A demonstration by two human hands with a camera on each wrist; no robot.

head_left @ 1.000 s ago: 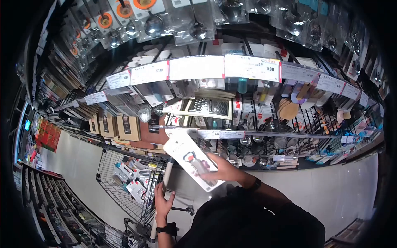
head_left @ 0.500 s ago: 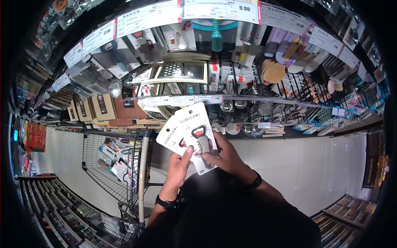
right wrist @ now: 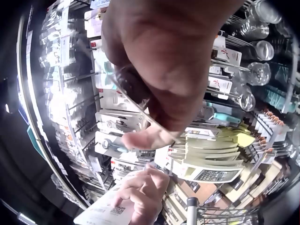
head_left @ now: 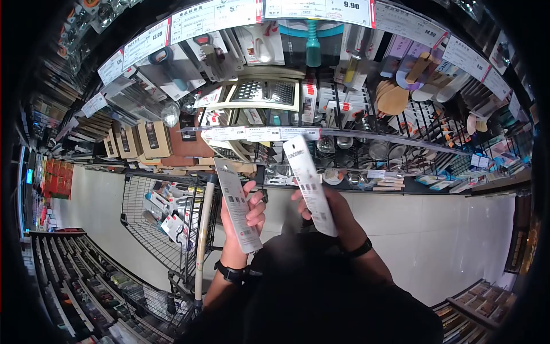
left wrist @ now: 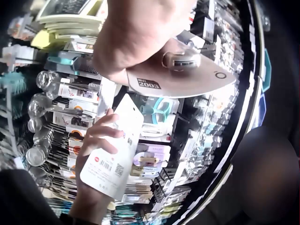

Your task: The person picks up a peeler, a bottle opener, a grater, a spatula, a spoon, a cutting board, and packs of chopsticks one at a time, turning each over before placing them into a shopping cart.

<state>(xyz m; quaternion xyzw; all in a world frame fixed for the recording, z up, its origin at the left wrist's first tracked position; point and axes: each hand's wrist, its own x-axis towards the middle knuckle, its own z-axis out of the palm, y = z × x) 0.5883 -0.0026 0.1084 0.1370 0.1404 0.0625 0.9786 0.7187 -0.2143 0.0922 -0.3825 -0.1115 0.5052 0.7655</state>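
The left card (head_left: 236,207) and right card (head_left: 310,189) have been parted and turned over — gripped by left hand (head_left: 255,213) and right hand (head_left: 342,215), near the cart handle (head_left: 204,241) — so printed backs can presumably be read.

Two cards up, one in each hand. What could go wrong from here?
The left card and right card show similar printed backs, so they might get mixed up. The left hand holds its card near the cart handle and might bump it. The right card's top overlaps the price strip in the head view; it might brush it.
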